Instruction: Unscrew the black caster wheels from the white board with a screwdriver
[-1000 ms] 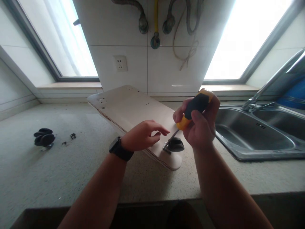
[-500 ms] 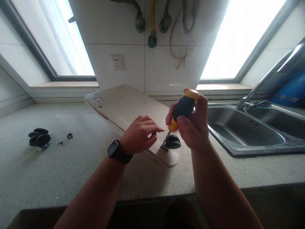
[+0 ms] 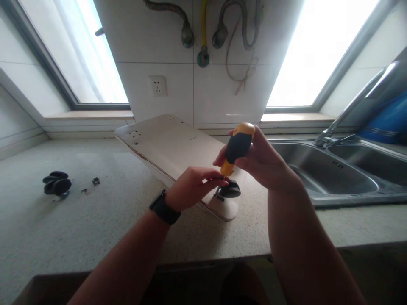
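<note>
My right hand (image 3: 254,156) grips the yellow and black handle of a screwdriver (image 3: 239,147), held tilted with its shaft pointing down. My left hand (image 3: 197,186), a black watch on its wrist, pinches thumb and forefinger round the screwdriver's shaft just below the handle. Under the fingers a black caster wheel (image 3: 230,190) with a metal bracket sits at the near right corner of a pale wooden board (image 3: 168,146). The screwdriver's tip comes down at this bracket; whether it sits in a screw I cannot tell. At the board's far left corner several holes show.
On the left of the speckled counter (image 3: 104,228) lie loose black casters (image 3: 57,184) and small dark screws or fittings (image 3: 96,181). A steel double sink (image 3: 327,169) with a tap (image 3: 346,106) is at the right. Behind stands a tiled wall with a socket (image 3: 157,86).
My left hand has moved right and closed its fingers at the screwdriver's shaft. My right hand and the screwdriver have shifted slightly left. The view has tilted a little.
</note>
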Motion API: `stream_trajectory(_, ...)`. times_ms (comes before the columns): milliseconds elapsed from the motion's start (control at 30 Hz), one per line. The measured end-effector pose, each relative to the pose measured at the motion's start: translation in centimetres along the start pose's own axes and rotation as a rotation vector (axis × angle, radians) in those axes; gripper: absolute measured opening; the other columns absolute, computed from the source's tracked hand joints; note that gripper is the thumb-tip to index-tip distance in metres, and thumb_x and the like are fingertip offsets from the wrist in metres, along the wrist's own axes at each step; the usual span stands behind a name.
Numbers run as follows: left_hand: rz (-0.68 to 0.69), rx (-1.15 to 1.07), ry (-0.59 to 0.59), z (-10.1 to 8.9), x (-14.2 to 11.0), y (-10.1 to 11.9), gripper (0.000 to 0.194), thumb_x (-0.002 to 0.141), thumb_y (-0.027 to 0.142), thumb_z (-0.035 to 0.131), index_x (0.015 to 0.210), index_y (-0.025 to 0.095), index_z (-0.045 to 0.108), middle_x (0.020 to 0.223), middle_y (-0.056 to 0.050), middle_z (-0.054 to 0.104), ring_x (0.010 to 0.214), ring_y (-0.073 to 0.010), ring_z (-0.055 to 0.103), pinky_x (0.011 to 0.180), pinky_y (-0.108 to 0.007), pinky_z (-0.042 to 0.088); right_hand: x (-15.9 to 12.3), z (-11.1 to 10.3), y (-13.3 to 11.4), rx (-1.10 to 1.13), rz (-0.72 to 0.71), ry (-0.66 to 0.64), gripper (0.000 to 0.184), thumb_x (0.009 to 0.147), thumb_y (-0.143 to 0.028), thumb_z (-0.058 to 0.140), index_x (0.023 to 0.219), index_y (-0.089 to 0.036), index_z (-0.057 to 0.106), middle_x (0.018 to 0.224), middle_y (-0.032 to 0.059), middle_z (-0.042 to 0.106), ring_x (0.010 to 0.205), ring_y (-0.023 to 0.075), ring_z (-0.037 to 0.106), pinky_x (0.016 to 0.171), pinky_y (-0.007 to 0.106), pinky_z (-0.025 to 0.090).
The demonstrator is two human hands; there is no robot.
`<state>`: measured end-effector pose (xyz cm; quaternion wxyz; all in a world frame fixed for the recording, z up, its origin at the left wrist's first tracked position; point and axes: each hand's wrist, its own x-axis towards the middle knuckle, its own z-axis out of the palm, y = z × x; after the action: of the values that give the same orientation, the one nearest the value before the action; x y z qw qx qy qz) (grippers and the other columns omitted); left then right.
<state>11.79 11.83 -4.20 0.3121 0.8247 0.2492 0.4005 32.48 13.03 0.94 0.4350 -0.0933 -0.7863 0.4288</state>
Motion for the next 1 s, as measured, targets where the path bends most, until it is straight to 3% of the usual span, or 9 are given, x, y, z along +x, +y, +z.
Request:
stream_trajectory(100,-0.072,-0.058,-0.001,0.0,0.0,0.1,0.013,0.095,0.029,0.068,0.098,0.019,0.077,0.096,-0.003,0.080,0.089,-0.0175,0.074,0.085,-0.030,0.054,1.4,-0.4,-3.1,-0.178,0.039,-0.028,0.033,0.087,-0.033,0.074,0.115,-0.021,0.060,0.111,0.0054,0.062,0.093,0.0149,0.063,0.075,0.028,0.056)
stream_trajectory(200,-0.100,-0.087,0.003,0.0,0.1,0.1,0.011,0.094,0.027,0.070,0.096,0.020,0.077,0.097,-0.003,0.080,0.090,-0.0175,0.074,0.085,-0.030,0.055,3.4,-1.1,-5.6,-0.382,0.140,-0.012,0.029,0.081,-0.041,0.079,0.094,-0.018,0.068,0.082,-0.0001,0.063,0.069,0.0093,0.059,0.058,0.022,0.050)
stream_trajectory(367,-0.125,-0.085,0.035,0.0,0.2,0.1,0.010,0.092,0.027,0.072,0.095,0.020,0.078,0.095,-0.003,0.080,0.088,-0.0175,0.075,0.083,-0.031,0.055,5.4,-2.1,-7.5,-0.773,0.186,-0.029,0.048,0.061,-0.052,0.090,0.093,-0.020,0.075,0.071,0.0001,0.066,0.059,0.0121,0.059,0.041,0.023,0.042)
stream_trajectory(467,-0.131,-0.061,0.036,0.0,0.2,0.1,0.009,0.090,0.028,0.074,0.093,0.020,0.078,0.091,-0.002,0.080,0.083,-0.0168,0.073,0.077,-0.030,0.054,5.3,-2.4,-7.9,-0.745,0.172,-0.048,0.042,0.065,-0.047,0.090,0.093,-0.020,0.073,0.078,0.0020,0.071,0.066,0.0157,0.066,0.049,0.025,0.053)
stream_trajectory(533,-0.147,-0.039,0.029,-0.1,0.1,0.1,0.011,0.088,0.030,0.076,0.088,0.019,0.077,0.085,-0.002,0.079,0.075,-0.0154,0.071,0.070,-0.028,0.053,5.1,-2.6,-8.0,-0.600,0.155,-0.165,0.038,0.068,-0.037,0.089,0.098,-0.022,0.071,0.090,0.0027,0.074,0.078,0.0187,0.072,0.063,0.030,0.062)
stream_trajectory(600,-0.171,-0.016,0.035,0.0,0.1,0.0,0.016,0.085,0.035,0.079,0.086,0.018,0.076,0.082,-0.002,0.078,0.070,-0.0144,0.068,0.065,-0.027,0.050,5.0,-2.9,-7.8,-0.444,0.152,-0.279,0.037,0.071,-0.027,0.086,0.103,-0.024,0.069,0.100,0.0030,0.075,0.089,0.0208,0.073,0.075,0.035,0.065)
stream_trajectory(700,-0.184,-0.008,0.084,0.2,0.1,-0.2,0.022,0.085,0.039,0.079,0.086,0.017,0.075,0.082,-0.002,0.077,0.070,-0.0141,0.067,0.064,-0.027,0.050,5.2,-3.3,-7.2,-0.391,0.182,-0.269,0.035,0.077,-0.022,0.081,0.110,-0.024,0.069,0.108,0.0047,0.074,0.097,0.0220,0.072,0.079,0.036,0.064)
stream_trajectory(800,-0.176,-0.022,0.115,0.6,0.1,-0.4,0.023,0.086,0.039,0.078,0.086,0.016,0.073,0.080,-0.002,0.076,0.070,-0.0133,0.067,0.064,-0.025,0.050,5.7,-3.5,-6.5,-0.571,0.153,-0.205,0.031,0.078,-0.030,0.081,0.107,-0.023,0.073,0.109,0.0049,0.072,0.099,0.0215,0.069,0.076,0.032,0.061)
stream_trajectory(1000,-0.164,0.017,0.109,0.6,0.3,-0.1,0.022,0.084,0.037,0.080,0.085,0.017,0.072,0.079,-0.002,0.075,0.068,-0.0127,0.066,0.058,-0.023,0.048,5.1,-4.1,-7.4,-0.668,0.175,-0.164,0.040,0.073,-0.044,0.085,0.106,-0.022,0.077,0.083,0.0024,0.071,0.066,0.0144,0.064,0.052,0.025,0.052)
